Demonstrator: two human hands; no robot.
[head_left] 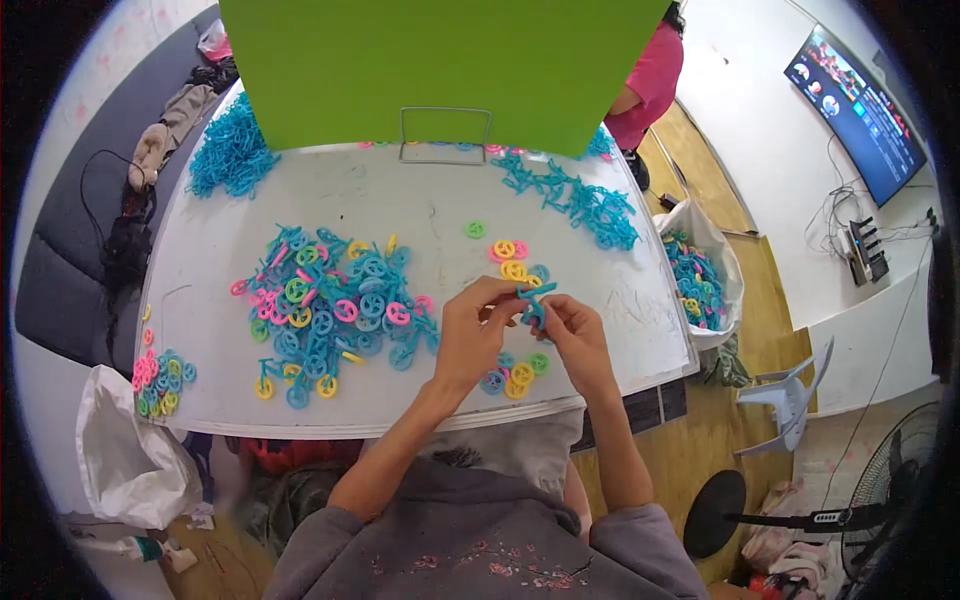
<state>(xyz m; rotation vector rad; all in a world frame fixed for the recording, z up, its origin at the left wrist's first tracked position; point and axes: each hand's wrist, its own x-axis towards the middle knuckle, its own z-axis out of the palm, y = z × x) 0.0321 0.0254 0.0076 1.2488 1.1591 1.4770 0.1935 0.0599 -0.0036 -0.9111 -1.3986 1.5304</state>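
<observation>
Over white table (400, 215), slim-barred teal piece (540, 291), pinched by left hand (474, 325), right hand (578, 342).

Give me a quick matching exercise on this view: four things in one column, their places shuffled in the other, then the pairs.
1. Blue piece
2. Big mixed pile
3. Screen
4. Fan

A. On the white wall
B. In the lower right of the view
C. Between the left hand and right hand, at the fingertips
D. On the table, left of the hands

Pairs: 1-C, 2-D, 3-A, 4-B
</observation>
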